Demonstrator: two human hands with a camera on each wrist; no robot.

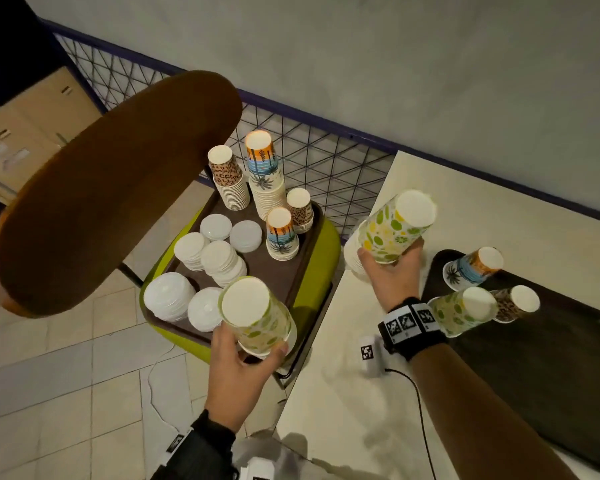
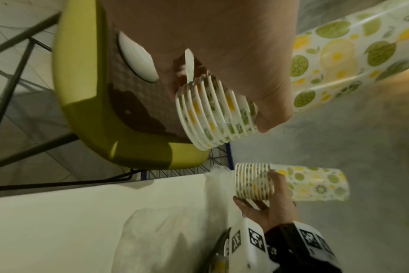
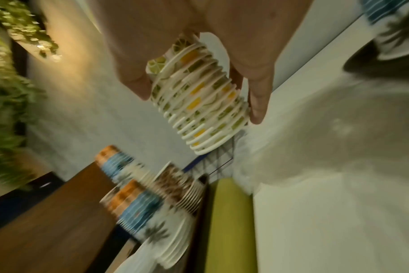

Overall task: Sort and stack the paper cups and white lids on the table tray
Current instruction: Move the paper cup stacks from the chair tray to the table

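Note:
My left hand (image 1: 253, 341) grips an upside-down stack of lemon-print paper cups (image 1: 253, 313) over the near corner of the brown tray (image 1: 307, 247) on the green chair. The left wrist view shows the stack's rims (image 2: 217, 110) under my thumb. My right hand (image 1: 390, 258) holds a second lemon-print stack (image 1: 395, 226) above the white table (image 1: 343, 410); the right wrist view shows several rims (image 3: 199, 99) between my fingers. The tray carries leopard cups (image 1: 227, 181), palm cups (image 1: 264, 171) and several stacks of white lids (image 1: 219, 258).
A dark tray (image 1: 534, 375) on the table's right holds a palm cup (image 1: 471, 268), a lemon cup (image 1: 461, 310) and a leopard cup (image 1: 515, 303), all upside down. A brown chair back (image 1: 101, 188) looms left. Wire mesh (image 1: 326, 161) runs behind. A cabled white device (image 1: 369, 355) lies near my right wrist.

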